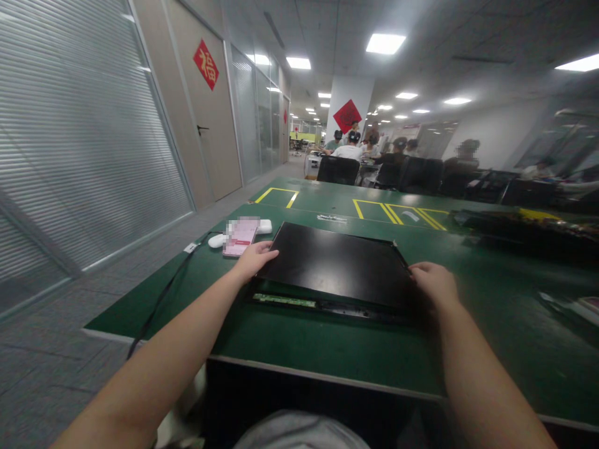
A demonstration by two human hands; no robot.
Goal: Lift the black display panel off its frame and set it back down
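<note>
A flat black display panel (339,259) lies in front of me over the green table, its glossy face up. My left hand (254,259) grips its left edge, fingers closed at the rim. At the opposite edge, my right hand (434,284) is closed on the panel's right side, with some fingers hidden. Below the panel's near edge shows a dark strip with a green circuit board (284,300) along it. Whether that strip is joined to the panel I cannot tell.
Beyond my left hand lie a phone (241,240) and a white object (264,226). A black cable (168,290) runs over the table's left edge. Yellow tape outlines (393,212) mark the far tabletop (327,340). Dark items (524,237) are piled at right. Several people sit beyond.
</note>
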